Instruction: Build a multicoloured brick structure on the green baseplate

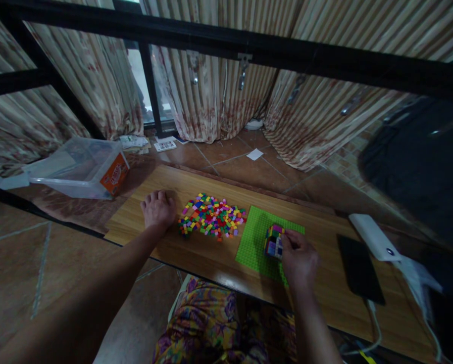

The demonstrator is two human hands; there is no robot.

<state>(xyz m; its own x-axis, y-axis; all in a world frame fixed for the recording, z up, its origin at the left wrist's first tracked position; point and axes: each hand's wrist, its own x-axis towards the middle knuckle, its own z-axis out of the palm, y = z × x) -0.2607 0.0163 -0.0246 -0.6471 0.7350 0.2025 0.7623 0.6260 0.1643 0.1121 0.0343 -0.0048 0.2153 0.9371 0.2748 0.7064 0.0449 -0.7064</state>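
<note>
My left hand (158,208) rests palm down on the wooden tabletop, fingers apart and nothing in them. Just right of it lies a loose pile of small colourful building bricks (214,216). Further right is a green studded baseplate (252,235). A small block-shaped brick structure (273,241) in several colours stands on that plate. At the structure's right side is my right hand (301,257), thumb and fingers pinched together and touching its upper edge. Whatever lies between the fingertips, if anything, is hidden.
A black phone (360,268) with a cable and a white power strip (372,236) lie at the table's right. Beyond the left end stands a clear plastic bin (78,169) with an orange label. A dark metal bar (211,43) crosses above, before curtains.
</note>
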